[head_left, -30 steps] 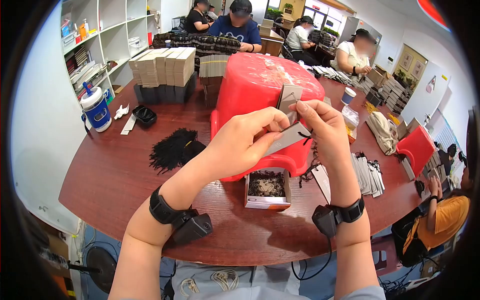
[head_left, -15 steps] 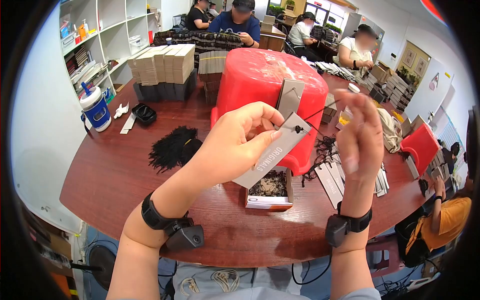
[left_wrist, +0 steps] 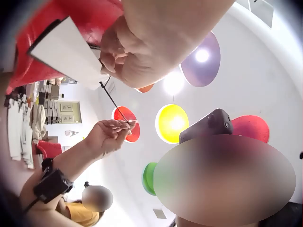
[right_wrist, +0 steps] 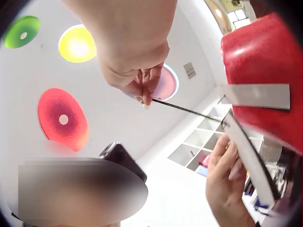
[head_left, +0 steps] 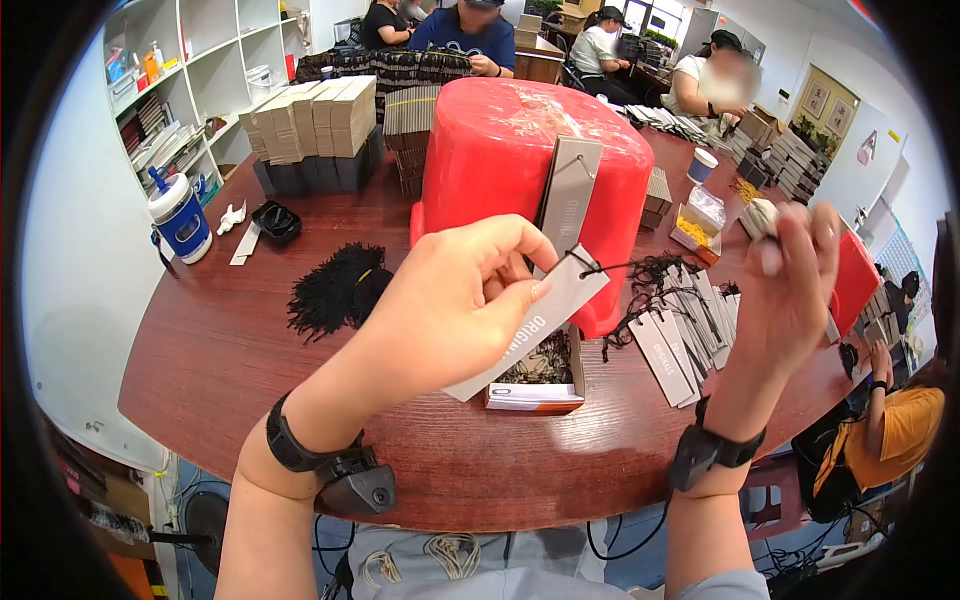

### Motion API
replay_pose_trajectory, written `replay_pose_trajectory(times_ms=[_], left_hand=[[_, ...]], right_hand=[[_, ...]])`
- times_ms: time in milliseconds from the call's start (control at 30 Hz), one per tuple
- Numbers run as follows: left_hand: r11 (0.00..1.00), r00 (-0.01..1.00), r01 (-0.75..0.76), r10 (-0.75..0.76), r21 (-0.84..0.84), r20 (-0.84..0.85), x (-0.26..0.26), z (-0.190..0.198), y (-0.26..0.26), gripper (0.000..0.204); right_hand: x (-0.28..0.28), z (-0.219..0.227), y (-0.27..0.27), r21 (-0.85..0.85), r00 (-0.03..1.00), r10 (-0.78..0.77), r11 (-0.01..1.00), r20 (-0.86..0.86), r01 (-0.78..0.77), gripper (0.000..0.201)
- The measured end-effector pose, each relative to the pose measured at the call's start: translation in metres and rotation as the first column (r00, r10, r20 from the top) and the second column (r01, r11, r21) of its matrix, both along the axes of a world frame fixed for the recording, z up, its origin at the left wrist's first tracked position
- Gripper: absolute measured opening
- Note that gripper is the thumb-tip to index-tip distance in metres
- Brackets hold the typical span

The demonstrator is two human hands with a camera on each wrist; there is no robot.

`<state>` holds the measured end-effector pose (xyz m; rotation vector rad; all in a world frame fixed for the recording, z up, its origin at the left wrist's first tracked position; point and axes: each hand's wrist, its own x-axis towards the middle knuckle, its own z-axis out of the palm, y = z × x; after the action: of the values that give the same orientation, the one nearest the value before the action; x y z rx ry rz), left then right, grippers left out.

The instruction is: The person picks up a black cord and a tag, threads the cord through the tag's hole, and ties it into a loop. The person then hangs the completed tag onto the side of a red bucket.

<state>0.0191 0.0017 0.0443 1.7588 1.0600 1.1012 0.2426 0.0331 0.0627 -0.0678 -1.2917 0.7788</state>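
My left hand [head_left: 470, 305] pinches a grey hang tag [head_left: 545, 320] printed "ORIGINALS" between thumb and fingers, holding it slanted above the table. A black cord [right_wrist: 187, 109] runs from the hole at the tag's upper end. My right hand [head_left: 795, 285], raised at the right and blurred in the head view, pinches the cord's far end in the right wrist view, and the cord is stretched straight. Behind the tag, a stack of grey tags [head_left: 572, 205] leans on a red plastic stool [head_left: 490, 150]. Beneath it stands a small box [head_left: 535, 398] of dark little pieces.
Tags with black cords [head_left: 675, 345] lie fanned at the right. A bundle of black cords [head_left: 335, 290] lies at the left, near a blue-white jug [head_left: 182, 220]. Tag stacks [head_left: 315, 120] stand at the back left. Other people sit around the room.
My right hand has moved right and away from the tag, drawing the cord out straight. My left hand keeps the tag, now lower and more fully in view.
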Motion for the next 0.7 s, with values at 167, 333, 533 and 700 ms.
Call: replay_pose_trajectory(times_ms=[167, 333, 533, 700], left_hand=[[0.984, 0.984, 0.176, -0.175, 0.021, -0.019, 0.000, 0.006, -0.013, 0.016], [0.984, 0.984, 0.176, -0.177, 0.030, 0.032, -0.003, 0.003, -0.015, 0.029], [0.954, 0.971, 0.232, -0.215, 0.190, -0.105, -0.005, 0.004, -0.017, 0.036], [0.925, 0.968, 0.221, -0.169, 0.309, -0.188, -0.006, 0.010, -0.019, 0.038]], right_hand=[[-0.001, 0.005, -0.023, 0.322, 0.991, 0.104, 0.938, 0.088, -0.127, 0.018], [-0.008, 0.010, -0.019, -0.186, 0.929, -0.112, 0.965, 0.352, 0.187, 0.009], [0.011, 0.010, -0.008, -0.205, 0.919, 0.378, 0.914, 0.113, -0.351, 0.005], [0.027, 0.009, -0.010, -0.082, 0.835, 0.518, 0.838, -0.188, -0.539, 0.015]])
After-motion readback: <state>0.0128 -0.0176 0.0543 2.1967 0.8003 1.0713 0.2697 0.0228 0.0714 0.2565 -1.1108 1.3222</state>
